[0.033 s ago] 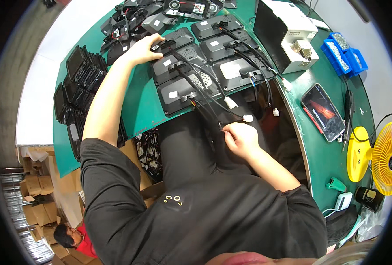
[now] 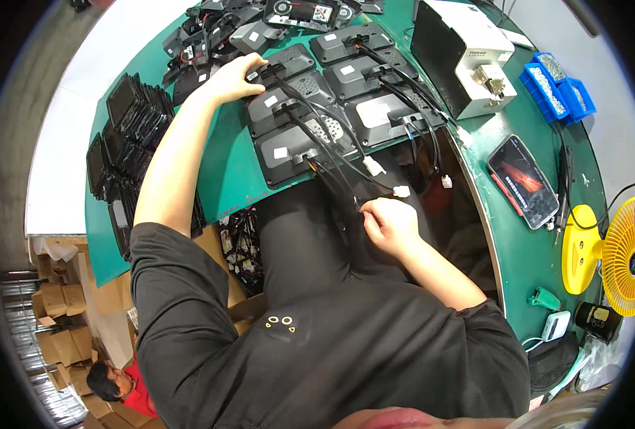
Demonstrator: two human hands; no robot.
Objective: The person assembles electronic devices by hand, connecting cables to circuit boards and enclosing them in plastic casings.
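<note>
At the far left of the green table (image 2: 231, 179), black flat panels (image 2: 128, 136) stand stacked on edge in rows, too tightly packed to count. The left hand (image 2: 231, 79) reaches out over the table and rests with its grip curled on the edge of the upper-left grey housing (image 2: 285, 63), seemingly steadying it. Six such grey housings lie face down in two columns of three, each with a black cable running from its back toward the table's near edge. The right hand (image 2: 389, 223), close to the body and below that edge, pinches one black cable (image 2: 331, 161) near its free end; three white connectors (image 2: 402, 191) dangle just beside it.

The step in hand looks like sorting or routing the cables of the laid-out housings. The next move would call for keeping the pinched lead apart from its neighbours, since they cross one another.

Further right stand one white box-shaped device (image 2: 467, 50), two blue bins (image 2: 560, 86) of small parts, one phone (image 2: 523, 182) lying flat, and one yellow fan (image 2: 621, 257).
</note>
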